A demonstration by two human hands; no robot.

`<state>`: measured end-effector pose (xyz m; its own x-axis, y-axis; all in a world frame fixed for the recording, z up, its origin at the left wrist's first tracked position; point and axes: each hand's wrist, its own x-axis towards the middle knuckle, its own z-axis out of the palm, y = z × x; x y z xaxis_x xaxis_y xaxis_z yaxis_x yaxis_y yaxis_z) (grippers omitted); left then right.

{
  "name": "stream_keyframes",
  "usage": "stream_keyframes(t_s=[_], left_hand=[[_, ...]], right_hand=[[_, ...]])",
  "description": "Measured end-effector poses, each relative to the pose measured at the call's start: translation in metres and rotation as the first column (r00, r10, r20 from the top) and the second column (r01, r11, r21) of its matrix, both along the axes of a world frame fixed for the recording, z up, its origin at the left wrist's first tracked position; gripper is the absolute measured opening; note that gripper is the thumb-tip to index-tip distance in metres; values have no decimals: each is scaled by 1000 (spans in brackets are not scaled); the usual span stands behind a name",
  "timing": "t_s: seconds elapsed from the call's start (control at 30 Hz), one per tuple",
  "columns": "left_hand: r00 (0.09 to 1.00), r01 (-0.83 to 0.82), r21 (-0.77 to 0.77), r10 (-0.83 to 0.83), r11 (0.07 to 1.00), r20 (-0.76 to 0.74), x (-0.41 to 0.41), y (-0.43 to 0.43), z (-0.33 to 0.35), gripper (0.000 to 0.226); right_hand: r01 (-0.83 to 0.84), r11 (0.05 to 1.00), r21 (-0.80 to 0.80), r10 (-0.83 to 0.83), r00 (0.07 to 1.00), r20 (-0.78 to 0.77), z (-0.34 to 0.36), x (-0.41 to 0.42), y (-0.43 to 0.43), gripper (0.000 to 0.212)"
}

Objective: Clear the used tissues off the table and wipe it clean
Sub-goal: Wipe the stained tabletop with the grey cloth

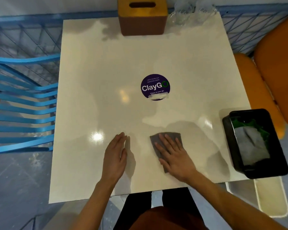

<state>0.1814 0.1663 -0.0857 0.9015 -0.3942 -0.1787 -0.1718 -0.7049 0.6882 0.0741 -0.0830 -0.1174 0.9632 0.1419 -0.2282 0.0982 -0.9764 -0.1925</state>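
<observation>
the right hand (175, 156) lay flat with fingers spread, pressing a grey cloth (153, 138) onto the near part of the white table (106, 80). the left hand (115, 155) rested just left of it, fingers straight and pressed together, holding nothing. crumpled tissues (251, 143) sat in a black bin (227, 130) at the near right edge. a brown tissue box (142, 22) stood at the far edge.

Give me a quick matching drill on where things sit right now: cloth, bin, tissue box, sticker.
Things:
1 cloth
2 bin
3 tissue box
4 sticker

Places:
A centre of the table
B under the right hand
C far edge
D right edge

Pairs: 1-B, 2-D, 3-C, 4-A
</observation>
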Motion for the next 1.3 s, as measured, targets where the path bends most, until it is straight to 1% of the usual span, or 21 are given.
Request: stream_keyframes(t_s=[0.07,0.13,0.23,0.3,0.4,0.47,0.53,0.67,0.73,0.8,0.87,1.0,1.1,1.13,1.2,1.23,1.27,1.3], left_hand=[[1000,22,5,-22,1000,9,-3,-5,-3,47],[999,36,-4,-36,999,22,-3,-10,-2,47],[1000,13,9,-14,1000,22,3,-12,2,49],[1000,-3,31,3,1000,16,5,-10,4,49],[1000,6,25,-6,1000,12,9,-12,8,48],[1000,22,18,-22,1000,-6,8,-20,11,46],[998,61,6,-61,998,1,5,-31,13,46],[993,122,-21,-122,992,-6,-2,-50,14,44],[990,140,-38,-141,989,1,-3,-61,13,45],[985,174,-59,-175,983,-2,-6,-76,12,49],[975,218,-77,-221,973,-31,-14,-93,12,45],[943,322,-96,-328,942,-56,-32,-124,13,43],[922,353,-149,-370,924,-112,-44,-156,11,41],[920,349,-181,-373,919,-118,-48,-168,11,41],[917,366,-234,-392,901,-73,-51,-192,8,42],[911,393,-246,-411,886,-28,-53,-205,6,43],[900,428,-238,-435,872,24,-54,-219,4,45],[883,468,-194,-464,862,69,-56,-232,2,48]], right_hand=[[82,996,-39,-83,996,-22,0,28,-33,60],[186,980,-66,-188,982,-17,1,64,-48,61],[317,948,-41,-316,948,28,2,109,-20,63],[286,958,3,-286,958,29,1,106,22,63],[120,990,73,-122,992,24,0,58,73,61],[56,995,86,-60,997,41,-3,18,73,61],[75,995,67,-78,995,53,-4,-17,56,61],[274,960,62,-274,962,-7,0,-68,5,59],[389,920,43,-387,921,-50,3,-83,-24,59],[470,883,0,-469,880,-78,7,-91,-49,58],[528,849,-29,-528,844,-90,11,-87,-62,59],[634,773,6,-632,771,-82,12,-39,-71,61],[661,744,99,-648,749,-136,21,-7,-79,63],[665,728,166,-641,746,-180,28,-3,-81,63],[666,659,349,-612,745,-265,51,-3,-88,63],[646,638,419,-597,758,-262,64,-6,-94,62],[617,644,453,-588,778,-223,76,-10,-103,61],[591,663,460,-589,791,-167,86,-15,-114,58]])
